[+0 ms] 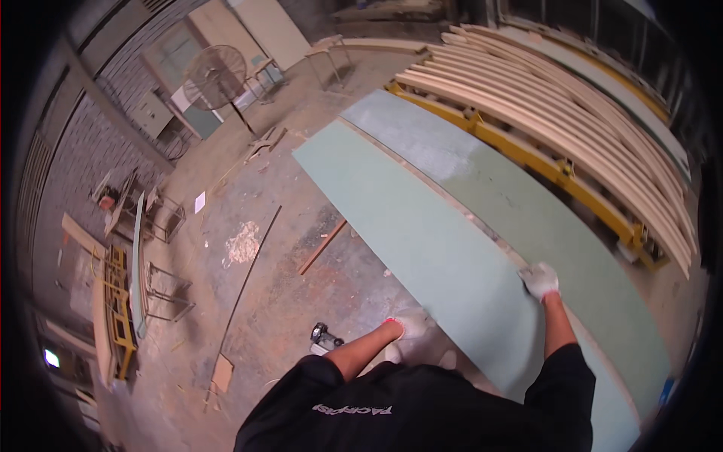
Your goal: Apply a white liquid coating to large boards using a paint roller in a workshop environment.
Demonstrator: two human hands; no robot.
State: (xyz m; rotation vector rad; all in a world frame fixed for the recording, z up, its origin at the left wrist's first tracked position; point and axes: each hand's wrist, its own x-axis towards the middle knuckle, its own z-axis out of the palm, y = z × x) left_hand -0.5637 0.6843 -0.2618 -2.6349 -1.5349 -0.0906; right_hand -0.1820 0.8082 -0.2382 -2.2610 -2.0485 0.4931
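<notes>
A long pale green panel [422,233] slants from the upper middle down to the lower right, in front of me. My right hand [541,280], in a white glove with a red cuff, is closed over the panel's far long edge. My left hand [414,324], gloved the same way, is at the near long edge. Its fingers curl at that edge and are partly hidden. Beyond lies a second, darker green panel [520,203], with a whitish patch at its far end. A narrow strip separates the two panels.
Long wooden strips [542,98] rest on a yellow metal frame [520,154] at the far right. On the floor are a black and silver tool [325,337], wood shavings [243,245], a brown bar [322,247] and a thin dark rod [248,290]. A large fan [215,75] stands behind.
</notes>
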